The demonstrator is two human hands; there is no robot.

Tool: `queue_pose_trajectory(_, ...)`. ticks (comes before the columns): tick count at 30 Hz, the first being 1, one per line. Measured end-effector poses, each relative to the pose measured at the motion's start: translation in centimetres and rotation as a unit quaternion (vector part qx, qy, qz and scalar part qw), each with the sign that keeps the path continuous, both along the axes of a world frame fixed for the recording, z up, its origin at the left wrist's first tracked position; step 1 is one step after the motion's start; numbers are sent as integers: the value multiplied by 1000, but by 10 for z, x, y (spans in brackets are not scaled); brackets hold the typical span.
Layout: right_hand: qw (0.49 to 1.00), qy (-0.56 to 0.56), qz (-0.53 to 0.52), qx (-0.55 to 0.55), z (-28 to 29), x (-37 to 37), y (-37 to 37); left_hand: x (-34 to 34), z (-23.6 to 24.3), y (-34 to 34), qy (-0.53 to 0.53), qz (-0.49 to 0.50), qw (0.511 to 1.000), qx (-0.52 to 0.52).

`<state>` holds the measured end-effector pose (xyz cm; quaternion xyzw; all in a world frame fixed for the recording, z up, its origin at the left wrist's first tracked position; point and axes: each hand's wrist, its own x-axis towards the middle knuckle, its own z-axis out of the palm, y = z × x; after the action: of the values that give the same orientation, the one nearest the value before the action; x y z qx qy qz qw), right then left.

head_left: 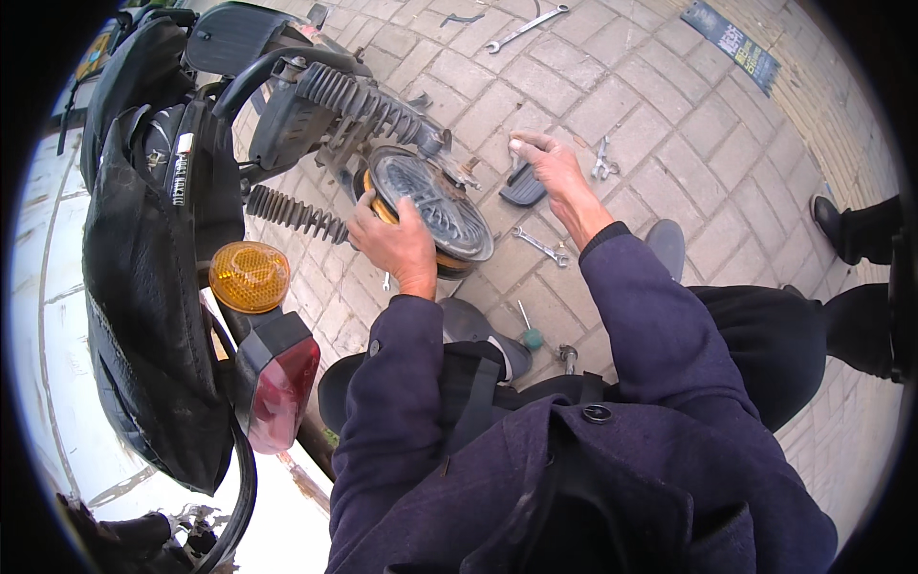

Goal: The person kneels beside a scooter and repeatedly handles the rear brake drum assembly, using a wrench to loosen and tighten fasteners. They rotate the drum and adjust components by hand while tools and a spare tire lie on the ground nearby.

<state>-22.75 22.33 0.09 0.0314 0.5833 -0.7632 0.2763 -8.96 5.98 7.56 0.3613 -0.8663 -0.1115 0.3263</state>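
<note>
A round dark wheel hub with a ribbed face and an orange-yellow edge sits tilted at the rear of a two-wheeler. My left hand grips its near left edge, fingers curled over the rim. To the right of the hub, my right hand is in the air with thumb and forefinger pinched together. Whatever they hold, if anything, is too small to make out. Just under that hand lies a black pedal-like block on the paving. A coil shock absorber reaches down beside the hub's far side.
Around the hub lie an open-end wrench, more wrenches, a long wrench and a green-handled screwdriver. The bike's black seat, amber reflector and red tail light stand close on the left. Another person's shoe is at right.
</note>
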Motion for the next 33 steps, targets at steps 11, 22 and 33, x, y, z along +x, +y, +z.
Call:
queue_pose_trajectory(11,992,11,116,-43,-38,-3,-35,-1,0,-3,7,-26,999,23)
queue_pose_trajectory(22,973,119,196,21,-30,-13,-34,-1,-1,-4,22,-31,998,42)
queue_pose_trajectory(33,965,126,228,8,-27,-18,-30,0,-1,-4,21,-35,998,44)
